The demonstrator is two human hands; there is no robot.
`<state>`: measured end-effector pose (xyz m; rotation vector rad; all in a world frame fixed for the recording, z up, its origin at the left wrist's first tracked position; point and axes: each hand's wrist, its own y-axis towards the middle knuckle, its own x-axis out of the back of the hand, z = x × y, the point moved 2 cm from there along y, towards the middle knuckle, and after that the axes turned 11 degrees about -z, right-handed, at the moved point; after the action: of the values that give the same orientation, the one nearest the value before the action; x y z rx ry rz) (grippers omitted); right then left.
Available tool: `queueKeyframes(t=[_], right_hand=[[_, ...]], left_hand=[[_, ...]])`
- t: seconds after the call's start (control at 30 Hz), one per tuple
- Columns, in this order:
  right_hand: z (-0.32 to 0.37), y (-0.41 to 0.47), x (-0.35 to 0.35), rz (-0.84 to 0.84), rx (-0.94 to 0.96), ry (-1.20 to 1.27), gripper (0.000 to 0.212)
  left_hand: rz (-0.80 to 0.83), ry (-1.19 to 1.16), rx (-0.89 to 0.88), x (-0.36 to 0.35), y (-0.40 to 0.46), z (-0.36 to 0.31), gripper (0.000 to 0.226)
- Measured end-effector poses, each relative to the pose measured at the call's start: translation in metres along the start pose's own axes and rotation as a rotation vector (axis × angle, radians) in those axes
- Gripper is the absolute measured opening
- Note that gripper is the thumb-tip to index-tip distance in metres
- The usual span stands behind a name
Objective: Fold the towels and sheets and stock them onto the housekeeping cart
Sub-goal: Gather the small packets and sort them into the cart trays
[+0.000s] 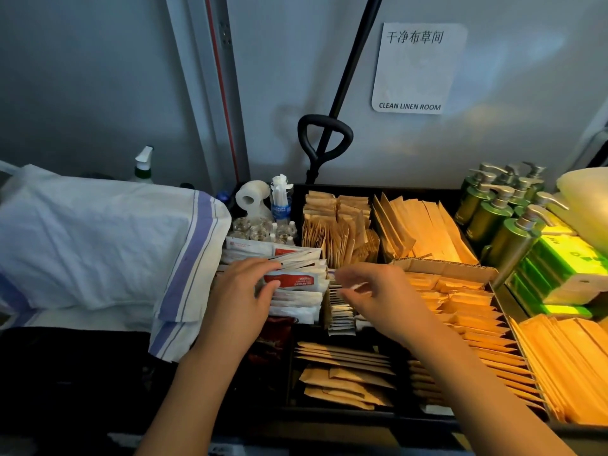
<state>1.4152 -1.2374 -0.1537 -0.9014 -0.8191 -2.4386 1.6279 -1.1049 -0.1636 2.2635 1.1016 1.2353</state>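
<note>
The left hand (241, 291) is pinching the white sachets (292, 284) upright, likely tidying their row; the right hand (378, 297), blurred, is hovering loosely curled, empty; folded towels (98, 238) are lying stacked on the cart's left side.

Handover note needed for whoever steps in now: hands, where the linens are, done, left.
Left hand: fingers curled on the white-and-red sachets in the cart tray.
Right hand: blurred, over the small packets; grip unclear.
Linens: folded white cloths with blue stripes lie stacked to the left of the tray.
Done: those cloths are folded and on the cart top.
Left: no other towels or sheets are in view, so check for unfolded ones; hands are on sachets, not linen.
</note>
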Motion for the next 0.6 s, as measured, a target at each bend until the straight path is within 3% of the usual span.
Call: queueKeyframes(t=[0.13, 0.33, 0.43, 0.6], right_hand=[[0.022, 0.015, -0.03, 0.027, 0.117, 0.066, 0.037], [0.037, 0.015, -0.059, 0.046, 0.273, -0.083, 0.025], [0.036, 0.013, -0.061, 0.036, 0.215, -0.087, 0.021], [0.023, 0.02, -0.064, 0.217, 0.05, -0.209, 0.022]], left_hand=[[0.037, 0.107, -0.028, -0.011, 0.003, -0.003, 0.031], [0.111, 0.164, -0.084, -0.01, 0.002, 0.004, 0.023], [0.124, 0.16, -0.041, -0.007, -0.001, 0.008, 0.022], [0.227, 0.21, -0.08, -0.019, 0.003, 0.0, 0.028]])
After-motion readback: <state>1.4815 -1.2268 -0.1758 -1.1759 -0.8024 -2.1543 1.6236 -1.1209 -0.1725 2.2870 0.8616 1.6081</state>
